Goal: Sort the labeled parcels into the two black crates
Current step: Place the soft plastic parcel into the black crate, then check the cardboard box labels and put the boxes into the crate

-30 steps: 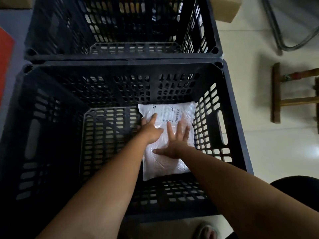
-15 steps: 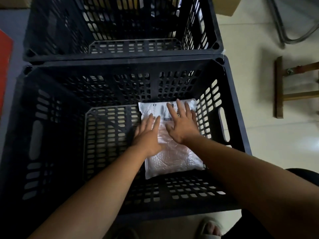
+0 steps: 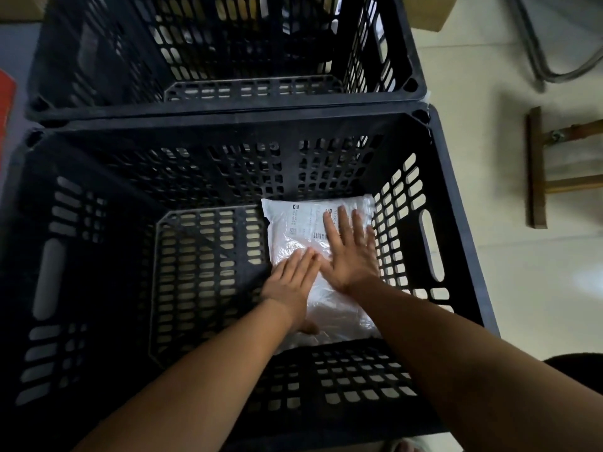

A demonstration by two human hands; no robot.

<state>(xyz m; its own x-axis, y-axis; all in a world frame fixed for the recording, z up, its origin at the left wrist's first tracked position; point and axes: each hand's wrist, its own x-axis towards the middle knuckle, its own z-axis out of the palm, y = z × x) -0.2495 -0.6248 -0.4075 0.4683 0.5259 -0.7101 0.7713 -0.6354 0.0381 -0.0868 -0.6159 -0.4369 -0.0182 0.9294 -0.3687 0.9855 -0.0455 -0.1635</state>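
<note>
With the right hand (image 3: 350,256) slid forward onto the label (image 3: 306,220) and the left hand (image 3: 290,282) drawn back, both flat and straight-fingered, the white labelled parcel (image 3: 332,308) lies pressed on the floor of the near black crate (image 3: 456,203) by its right wall, apparently sorted.

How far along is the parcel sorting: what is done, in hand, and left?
Done: one parcel lies flat in the near crate, by its right wall. In hand: left hand and right hand press it flat. Left: no other parcels show; the far crate looks dark, contents unclear.
</note>
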